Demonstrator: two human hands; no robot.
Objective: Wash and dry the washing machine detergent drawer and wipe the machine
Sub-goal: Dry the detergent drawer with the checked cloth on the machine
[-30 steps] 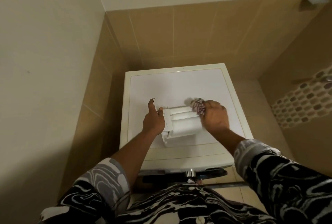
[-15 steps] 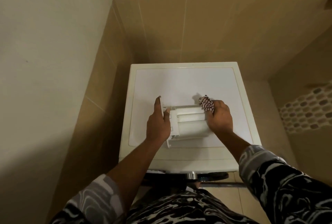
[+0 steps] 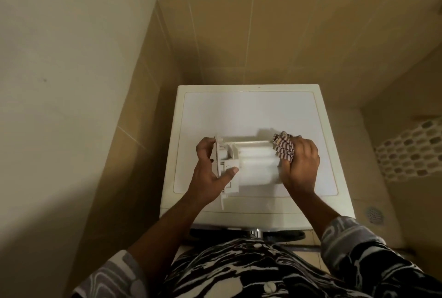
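The white detergent drawer [image 3: 253, 166] lies on the white top of the washing machine [image 3: 248, 111], its front panel turned to the left. My left hand [image 3: 209, 173] grips that front panel, thumb on the drawer's near side and fingers behind the panel. My right hand [image 3: 300, 163] holds a bunched red-and-white striped cloth [image 3: 283, 148] against the drawer's right end. The drawer's right end looks blurred.
The machine stands in a corner between a plain wall on the left and tan tiled walls [image 3: 251, 41] behind. A floor drain [image 3: 375, 214] lies on the tiled floor to the right. The dark door rim [image 3: 284, 235] shows below the machine's front edge.
The drawer has swung so that its front panel stands more upright at the left. My left thumb has moved onto the drawer's near side. My right hand with the cloth stays at the right end.
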